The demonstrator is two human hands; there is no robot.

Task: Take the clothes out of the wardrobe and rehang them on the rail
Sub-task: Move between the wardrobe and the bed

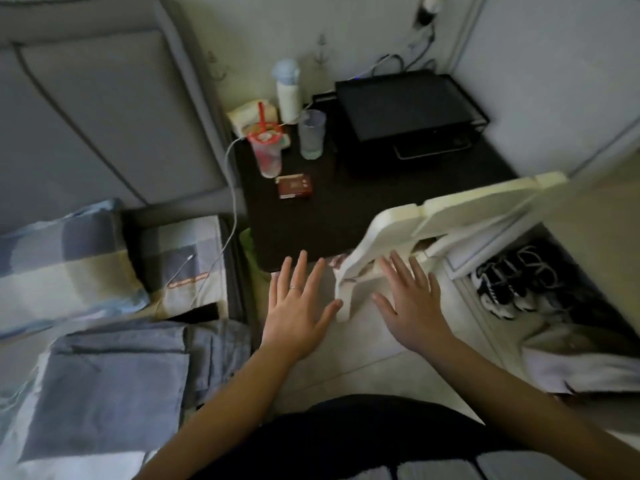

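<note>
your arms reach out, left hand [298, 306] and right hand [410, 301] both flat, fingers spread, holding nothing, either side of the edge of the white moulded door [485, 209]. task judged unstarted: no garment out, no rail seen. wardrobe [585, 306] at right shows only trainers [512, 289] and pale limp cloth [581, 370] low down.

The left grip [298, 317], ringed, and the right grip [412, 306] are spread flat with straight fingers above the floor [346, 362], holding nothing, either side of a white plastic chair [446, 216] leg. Beyond, a dark bench [346, 216] carries a red-lidded cup [266, 154], a frosted tumbler [312, 135], a white bottle [287, 95] and a black wire tray [408, 105]. Sneakers [512, 285] lie at the right.
</note>
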